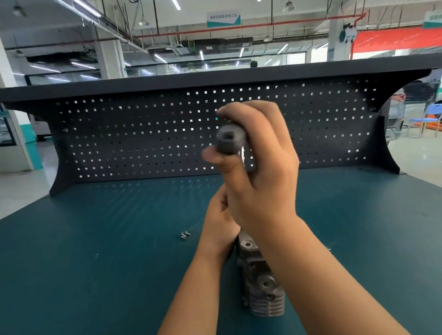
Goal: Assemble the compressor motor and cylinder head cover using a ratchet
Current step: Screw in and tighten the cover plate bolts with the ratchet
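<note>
My right hand [262, 163] grips the dark handle of the ratchet [230, 139], raised above the bench with the handle's butt end pointing at the camera. Its head is hidden behind my hands. Below it, my left hand [219, 221] curls round the far end of the grey metal compressor assembly [262, 284], which lies on the teal bench top [89, 259]. Cooling fins show at the assembly's near end, and bolt holes on its upper face. My right forearm crosses over the assembly's right side.
Two or three small loose bolts [185, 235] lie on the bench left of my left hand. One more small bolt [329, 250] sits right of my right forearm. A dark pegboard back panel [131, 137] with a shelf on top closes off the bench's far side.
</note>
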{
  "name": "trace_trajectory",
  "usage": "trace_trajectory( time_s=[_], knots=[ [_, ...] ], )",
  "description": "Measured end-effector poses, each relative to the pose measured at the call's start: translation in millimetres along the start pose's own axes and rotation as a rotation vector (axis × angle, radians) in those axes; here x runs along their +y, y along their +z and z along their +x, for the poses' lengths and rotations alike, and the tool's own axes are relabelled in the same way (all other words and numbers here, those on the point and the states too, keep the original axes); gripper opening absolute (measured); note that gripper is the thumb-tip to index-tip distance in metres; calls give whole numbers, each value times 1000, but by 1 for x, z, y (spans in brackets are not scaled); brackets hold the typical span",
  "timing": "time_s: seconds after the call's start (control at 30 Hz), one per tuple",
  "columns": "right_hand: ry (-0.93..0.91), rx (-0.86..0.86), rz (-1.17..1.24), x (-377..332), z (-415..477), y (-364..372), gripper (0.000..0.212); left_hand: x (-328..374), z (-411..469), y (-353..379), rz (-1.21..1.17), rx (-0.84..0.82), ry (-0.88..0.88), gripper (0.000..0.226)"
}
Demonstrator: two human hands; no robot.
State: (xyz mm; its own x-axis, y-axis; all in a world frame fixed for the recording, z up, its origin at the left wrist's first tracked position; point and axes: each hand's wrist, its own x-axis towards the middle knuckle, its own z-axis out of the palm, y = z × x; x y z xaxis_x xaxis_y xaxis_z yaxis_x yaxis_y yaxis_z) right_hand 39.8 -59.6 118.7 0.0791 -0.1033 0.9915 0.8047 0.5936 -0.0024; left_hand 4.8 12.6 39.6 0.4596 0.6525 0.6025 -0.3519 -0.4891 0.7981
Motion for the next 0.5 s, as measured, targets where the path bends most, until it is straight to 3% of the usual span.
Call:
trace_trajectory(
  time_s=[0.1,0.2,0.37,0.5],
  knots=[
    [168,132,297,8,3,-8,38,7,1,6,-109,-27,-2,17],
    [513,345,744,24,12,-19,49,9,2,8,-261,-86,-42,32],
    [1084,484,1316,65,30,-29,59,6,5,9,-270,-117,-39,35],
    [1163,563,1457,77,30,-22,58,6,6,6,-252,-133,-43,32]
  ],
)
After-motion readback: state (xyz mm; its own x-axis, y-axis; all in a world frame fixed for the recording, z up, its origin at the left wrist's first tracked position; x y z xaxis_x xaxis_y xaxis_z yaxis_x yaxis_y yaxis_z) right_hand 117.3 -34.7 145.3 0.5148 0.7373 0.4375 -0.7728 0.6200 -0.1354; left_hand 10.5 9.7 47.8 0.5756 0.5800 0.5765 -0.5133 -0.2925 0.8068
